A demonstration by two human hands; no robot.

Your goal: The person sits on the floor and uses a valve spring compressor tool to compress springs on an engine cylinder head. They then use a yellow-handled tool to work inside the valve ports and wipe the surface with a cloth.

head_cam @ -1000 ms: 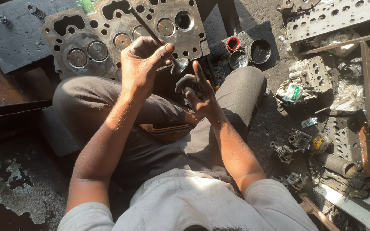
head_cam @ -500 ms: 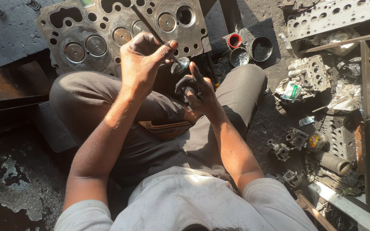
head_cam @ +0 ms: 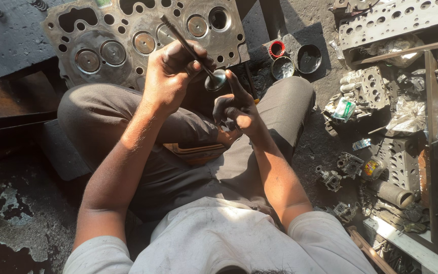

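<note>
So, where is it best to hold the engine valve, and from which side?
Grip the engine valve on its thin straight stem, coming from the left side, as the left hand does. This probably leaves the wide round head free for the right hand.

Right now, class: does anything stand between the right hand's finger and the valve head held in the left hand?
Nothing visible does. The right hand points its forefinger straight up to the valve head, which the left hand holds by the stem.

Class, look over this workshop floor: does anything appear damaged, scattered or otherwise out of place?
Yes. Engine parts lie strewn over the ground on the right with no order. At lower left the floor is patchy and flaking. The left hand holds a valve; the right hand touches its head with a fingertip. The valve looks intact.
</note>
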